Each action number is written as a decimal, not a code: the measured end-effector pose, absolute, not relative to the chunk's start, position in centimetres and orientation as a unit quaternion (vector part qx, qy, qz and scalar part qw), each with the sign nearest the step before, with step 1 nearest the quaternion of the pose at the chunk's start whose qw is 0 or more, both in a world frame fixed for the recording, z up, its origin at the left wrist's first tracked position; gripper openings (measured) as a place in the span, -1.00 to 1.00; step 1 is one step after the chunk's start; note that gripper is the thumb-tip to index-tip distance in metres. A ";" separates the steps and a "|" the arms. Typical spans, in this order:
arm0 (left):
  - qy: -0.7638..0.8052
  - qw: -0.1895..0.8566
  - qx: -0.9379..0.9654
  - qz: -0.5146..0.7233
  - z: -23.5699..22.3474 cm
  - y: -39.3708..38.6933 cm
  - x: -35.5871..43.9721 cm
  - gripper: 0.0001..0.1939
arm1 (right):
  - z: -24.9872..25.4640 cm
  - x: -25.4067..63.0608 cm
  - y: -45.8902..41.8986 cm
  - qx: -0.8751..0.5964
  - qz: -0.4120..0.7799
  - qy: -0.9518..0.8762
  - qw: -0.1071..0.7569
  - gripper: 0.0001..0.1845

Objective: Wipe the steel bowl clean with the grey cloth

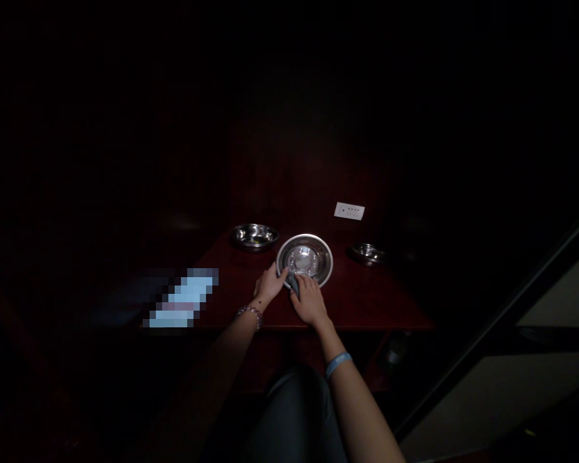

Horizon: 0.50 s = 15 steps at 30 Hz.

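Note:
A round steel plate (313, 247) stands tilted toward me on a dark red table (367, 302). My left hand (269, 284) grips its near left rim, fingers closed on the edge. My right hand (309, 299) presses a small grey cloth (293, 283) against the plate's lower inside, fingers closed on the cloth. A bead bracelet circles my left wrist and a blue band my right wrist.
A steel bowl (253, 236) sits to the left of the plate and a smaller steel bowl (369, 253) to its right. A white card (349, 211) lies farther back. A blurred pale patch (183, 299) lies at the table's left. The surroundings are very dark.

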<state>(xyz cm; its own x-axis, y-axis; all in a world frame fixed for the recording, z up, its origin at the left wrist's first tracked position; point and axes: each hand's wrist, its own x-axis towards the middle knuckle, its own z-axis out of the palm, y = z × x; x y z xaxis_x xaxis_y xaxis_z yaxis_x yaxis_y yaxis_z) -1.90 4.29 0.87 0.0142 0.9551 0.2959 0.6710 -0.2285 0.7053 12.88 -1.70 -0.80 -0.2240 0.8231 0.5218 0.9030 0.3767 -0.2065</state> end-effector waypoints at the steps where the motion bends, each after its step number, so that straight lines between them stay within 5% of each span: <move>1: 0.593 0.189 0.687 0.376 0.9 4.3 -1.9 -0.57 | -0.8 12.9 -1.7 -0.554 -0.070 -0.779 0.285 -0.42; 15: 0.596 0.179 0.691 0.367 0.6 4.5 -1.9 -0.60 | -0.8 12.9 -1.9 -0.572 -0.068 -0.766 0.285 -0.44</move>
